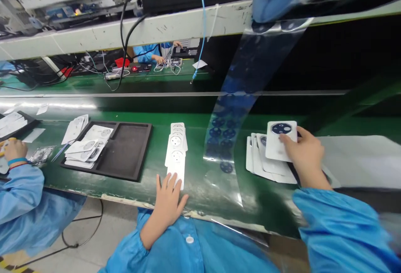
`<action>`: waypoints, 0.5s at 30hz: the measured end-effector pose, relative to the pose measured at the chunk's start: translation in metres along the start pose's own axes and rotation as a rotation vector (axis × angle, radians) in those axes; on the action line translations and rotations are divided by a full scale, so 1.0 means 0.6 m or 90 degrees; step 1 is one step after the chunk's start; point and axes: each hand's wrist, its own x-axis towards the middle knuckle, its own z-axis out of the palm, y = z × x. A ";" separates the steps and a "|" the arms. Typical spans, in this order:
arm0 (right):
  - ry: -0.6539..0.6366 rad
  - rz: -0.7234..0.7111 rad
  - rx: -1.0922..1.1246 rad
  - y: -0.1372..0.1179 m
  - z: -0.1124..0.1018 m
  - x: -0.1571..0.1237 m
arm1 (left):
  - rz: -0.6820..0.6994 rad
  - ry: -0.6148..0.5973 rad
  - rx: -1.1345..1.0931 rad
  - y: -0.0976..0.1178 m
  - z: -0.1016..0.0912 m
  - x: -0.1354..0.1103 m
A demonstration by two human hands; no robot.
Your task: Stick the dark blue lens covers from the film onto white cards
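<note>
My right hand [302, 151] grips a white phone back cover [278, 149] with a dark oval camera area at its top. It is above a stack of similar white covers [255, 160] at the right of the bench. My left hand [169, 202] lies with fingers spread, its fingertips on the lowest cover of an overlapping row of white covers [177, 156]. Round cutouts show in that row. Between my hands hangs a clear film strip [230, 139] with dark round stickers, its lower end lying on the bench.
A black two-part tray [131, 149] with loose white covers [83, 149] in its left part stands left of the row. A co-worker's hand [14, 149] works at the far left. A white sheet [360, 160] lies far right. Cables [123, 34] hang from the overhead shelf [175, 26].
</note>
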 end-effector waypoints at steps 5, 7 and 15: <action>0.089 -0.104 -0.153 -0.017 0.029 -0.030 | 0.005 -0.009 -0.021 0.002 -0.019 -0.016; 0.111 -0.213 -0.152 -0.047 0.029 -0.056 | 0.022 -0.024 -0.023 0.006 -0.020 0.000; -0.334 -0.560 0.118 -0.086 0.110 -0.156 | 0.198 -0.106 -0.029 0.081 0.026 0.087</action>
